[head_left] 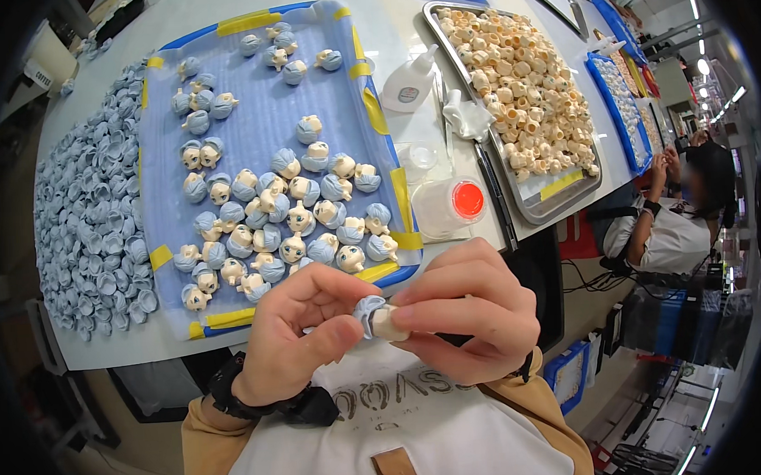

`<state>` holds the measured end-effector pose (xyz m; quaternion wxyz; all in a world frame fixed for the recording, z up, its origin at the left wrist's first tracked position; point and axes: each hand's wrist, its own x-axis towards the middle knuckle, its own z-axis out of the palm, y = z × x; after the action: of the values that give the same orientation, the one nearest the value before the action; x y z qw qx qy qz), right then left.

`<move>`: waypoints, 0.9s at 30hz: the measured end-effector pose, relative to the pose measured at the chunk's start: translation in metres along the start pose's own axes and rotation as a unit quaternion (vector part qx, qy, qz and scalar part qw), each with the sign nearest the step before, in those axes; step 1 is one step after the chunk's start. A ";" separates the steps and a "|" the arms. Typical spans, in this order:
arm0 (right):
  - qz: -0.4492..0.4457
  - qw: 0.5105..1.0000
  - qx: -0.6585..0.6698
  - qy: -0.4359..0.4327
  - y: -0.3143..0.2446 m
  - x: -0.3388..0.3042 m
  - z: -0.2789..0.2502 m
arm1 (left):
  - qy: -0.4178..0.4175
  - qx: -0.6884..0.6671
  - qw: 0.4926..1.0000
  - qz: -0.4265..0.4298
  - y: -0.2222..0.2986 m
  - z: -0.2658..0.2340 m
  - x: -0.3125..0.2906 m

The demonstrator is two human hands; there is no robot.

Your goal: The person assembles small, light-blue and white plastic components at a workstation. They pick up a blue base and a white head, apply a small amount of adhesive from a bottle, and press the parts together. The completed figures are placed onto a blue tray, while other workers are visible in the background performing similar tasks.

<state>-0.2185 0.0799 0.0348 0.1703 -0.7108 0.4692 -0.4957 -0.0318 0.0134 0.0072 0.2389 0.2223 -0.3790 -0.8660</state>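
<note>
In front of my chest I hold a small doll head between both hands. Its light-blue hair piece (368, 314) sits between the thumb and index finger of my left hand (293, 333). My right hand (477, 308) pinches the cream-coloured head part (390, 323). Whether the two parts are fully joined, I cannot tell. Just beyond my hands, a blue-lined tray (250, 78) carries many doll heads with blue hair, some showing painted eyes. To its left lies a large heap of loose blue hair pieces (91, 216).
A metal tray (597, 174) heaped with cream head parts stands at the right. Between the trays are a white squeeze bottle (409, 82), a clear jar with a red top (447, 207), a crumpled white cloth (467, 116) and black pen-like tools (496, 194). A co-worker (673, 225) sits farther right.
</note>
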 end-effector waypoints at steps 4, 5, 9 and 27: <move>0.027 0.999 -0.004 -0.038 -0.003 0.000 0.000 | -0.006 0.076 0.996 0.052 -0.009 -0.005 0.000; 0.029 0.998 -0.005 -0.049 -0.004 0.000 0.000 | 0.002 0.068 0.996 0.052 -0.009 -0.004 -0.001; -0.025 0.996 -0.069 -0.045 -0.001 0.007 0.003 | 0.013 0.019 1.000 -0.001 -0.002 0.004 -0.001; -0.033 0.991 -0.126 -0.024 0.001 -0.001 0.012 | -0.118 0.137 0.980 -0.088 0.006 -0.006 -0.006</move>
<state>-0.2082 0.0778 0.0280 0.0745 -0.7536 0.4995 -0.4208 -0.0225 0.0102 0.0096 0.0829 0.1820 -0.4983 -0.8436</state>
